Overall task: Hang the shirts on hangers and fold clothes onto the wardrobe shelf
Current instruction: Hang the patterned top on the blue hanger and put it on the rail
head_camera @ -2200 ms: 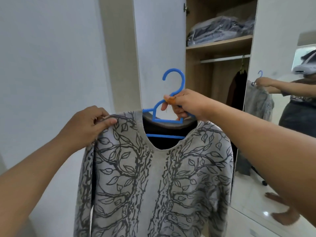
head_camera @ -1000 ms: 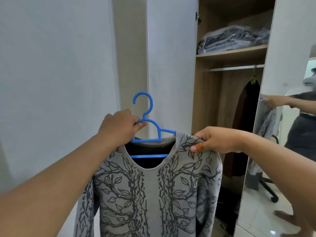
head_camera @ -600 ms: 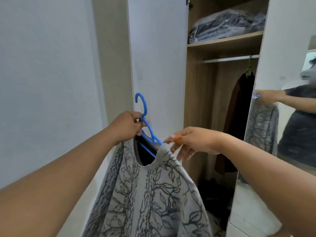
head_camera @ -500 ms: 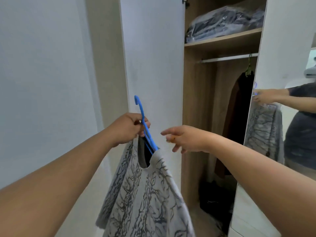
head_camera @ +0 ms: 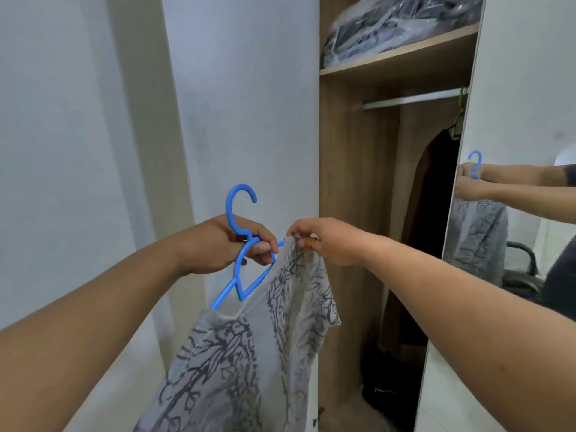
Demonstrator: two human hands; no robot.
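A: Start on the left. What's different from half a second ago?

B: The left hand [head_camera: 229, 244] still has its grip closed around the neck of the blue hanger [head_camera: 241, 254], just under the hook. But the hanger has swung round: it was edge-on to the camera then, and now it tilts, its near arm pointing down and to the left with the end bare outside the collar.

A: So the patterned shirt [head_camera: 249, 353] has slipped?

B: Partly, I'd say. A second ago it sat square on both arms of the hanger. Now only the far side looks seated; whether the near shoulder is off altogether or just bunched low, I can't quite tell from this angle.

A: And the right hand [head_camera: 324, 241]?

B: It was open and reaching half a second ago. Now its grip is pinched narrow on the shirt's far shoulder, right where the fabric meets the hanger's upper arm, touching the left hand's fingertips.

A: What does that mean for the job?

B: The shirt hangs in the air in front of the white wardrobe door [head_camera: 246, 120], not yet in the wardrobe. It probably needs straightening on the hanger first. Further right, the rail [head_camera: 411, 101] has free room beside a dark garment [head_camera: 436, 213], under the wardrobe shelf [head_camera: 402, 56] carrying bagged clothes [head_camera: 396, 23]. The mirror [head_camera: 511, 213] on the right-hand door repeats both hands at the hanger.
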